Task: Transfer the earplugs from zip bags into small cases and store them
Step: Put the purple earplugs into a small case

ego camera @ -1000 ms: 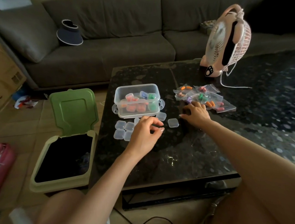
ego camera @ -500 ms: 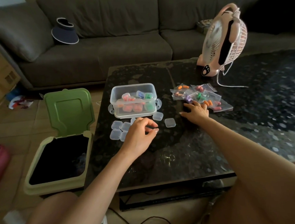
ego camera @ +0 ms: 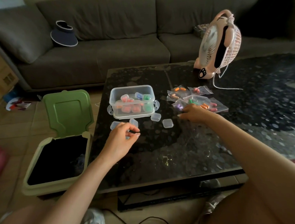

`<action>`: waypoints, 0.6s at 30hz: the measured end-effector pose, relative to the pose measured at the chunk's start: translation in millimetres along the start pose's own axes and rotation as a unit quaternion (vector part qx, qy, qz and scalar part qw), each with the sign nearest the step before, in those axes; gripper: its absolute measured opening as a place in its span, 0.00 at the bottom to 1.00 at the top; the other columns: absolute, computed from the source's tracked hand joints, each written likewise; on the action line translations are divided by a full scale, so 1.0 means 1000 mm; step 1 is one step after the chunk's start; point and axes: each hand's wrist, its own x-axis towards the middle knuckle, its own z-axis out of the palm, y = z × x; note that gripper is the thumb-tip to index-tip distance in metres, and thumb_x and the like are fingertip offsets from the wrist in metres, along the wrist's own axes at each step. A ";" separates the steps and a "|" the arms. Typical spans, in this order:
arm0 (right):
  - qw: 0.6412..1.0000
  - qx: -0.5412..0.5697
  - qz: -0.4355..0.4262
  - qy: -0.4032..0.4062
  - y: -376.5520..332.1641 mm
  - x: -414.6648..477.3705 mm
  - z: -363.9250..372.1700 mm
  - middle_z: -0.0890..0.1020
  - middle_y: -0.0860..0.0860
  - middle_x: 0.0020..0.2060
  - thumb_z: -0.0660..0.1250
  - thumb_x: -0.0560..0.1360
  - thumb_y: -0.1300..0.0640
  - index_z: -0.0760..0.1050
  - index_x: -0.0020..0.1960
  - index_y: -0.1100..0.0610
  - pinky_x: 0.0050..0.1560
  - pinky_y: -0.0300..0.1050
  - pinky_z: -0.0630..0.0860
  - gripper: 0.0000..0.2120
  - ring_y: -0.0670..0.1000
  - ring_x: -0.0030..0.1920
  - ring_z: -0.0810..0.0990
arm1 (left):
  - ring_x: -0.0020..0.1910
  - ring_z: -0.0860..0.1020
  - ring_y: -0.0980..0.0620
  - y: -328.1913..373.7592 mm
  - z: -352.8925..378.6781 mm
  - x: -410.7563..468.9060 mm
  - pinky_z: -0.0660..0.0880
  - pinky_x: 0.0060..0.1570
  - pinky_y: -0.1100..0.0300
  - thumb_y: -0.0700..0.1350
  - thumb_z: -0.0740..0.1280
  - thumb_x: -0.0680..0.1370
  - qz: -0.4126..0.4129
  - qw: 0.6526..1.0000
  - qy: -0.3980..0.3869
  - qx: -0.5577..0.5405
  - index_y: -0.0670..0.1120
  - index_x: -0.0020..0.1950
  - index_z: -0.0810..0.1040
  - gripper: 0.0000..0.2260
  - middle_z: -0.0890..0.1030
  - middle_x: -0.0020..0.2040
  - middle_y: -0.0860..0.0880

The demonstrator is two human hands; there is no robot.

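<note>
A clear storage box on the dark table holds several small cases filled with pink, orange, blue and green earplugs. Several empty clear cases lie in front of it. Zip bags with orange, pink, green and purple earplugs are spread to its right. My left hand hovers over the left group of cases, fingers loosely curled, thumb near forefinger, nothing visible between them. My right hand lies palm down with its fingers at the near edge of the bags.
An open green bin with its lid up stands at the table's left edge. A pink fan with a white cord stands at the back right. Beyond the table is a grey sofa with a visor hat.
My left hand has drifted left, from in front of the box to over the left group of cases. My right hand stays at the bags. The view shifted slightly.
</note>
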 end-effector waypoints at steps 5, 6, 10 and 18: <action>0.986 0.089 -0.136 -0.028 -0.028 -0.059 -0.019 0.72 0.54 0.64 0.62 0.79 0.51 0.74 0.64 0.61 0.62 0.45 0.67 0.19 0.54 0.63 0.72 | 0.48 0.81 0.53 0.001 -0.001 -0.009 0.78 0.46 0.63 0.41 0.65 0.78 -0.066 0.989 -0.050 -0.124 0.43 0.53 0.78 0.05 0.81 0.52 0.48; 0.981 0.110 -0.153 -0.051 -0.032 -0.071 -0.020 0.69 0.50 0.67 0.63 0.78 0.50 0.71 0.68 0.57 0.66 0.45 0.65 0.21 0.51 0.67 0.70 | 0.48 0.82 0.51 0.003 0.001 -0.011 0.79 0.46 0.61 0.41 0.64 0.79 -0.102 0.972 -0.064 -0.200 0.42 0.54 0.77 0.06 0.82 0.52 0.44; 0.953 0.134 -0.232 -0.145 -0.044 -0.099 -0.010 0.65 0.44 0.70 0.65 0.77 0.52 0.67 0.72 0.53 0.65 0.31 0.64 0.24 0.41 0.68 0.65 | 0.49 0.83 0.44 0.005 0.012 -0.009 0.80 0.50 0.53 0.50 0.63 0.78 -0.250 0.871 -0.085 -0.415 0.40 0.57 0.73 0.14 0.83 0.48 0.39; 0.908 0.113 -0.292 -0.279 -0.054 -0.103 0.021 0.64 0.41 0.71 0.63 0.79 0.58 0.66 0.72 0.52 0.68 0.34 0.62 0.22 0.39 0.69 0.64 | 0.45 0.83 0.46 -0.001 0.020 -0.006 0.80 0.46 0.57 0.48 0.68 0.76 -0.264 0.863 -0.092 -0.420 0.39 0.60 0.73 0.18 0.83 0.50 0.38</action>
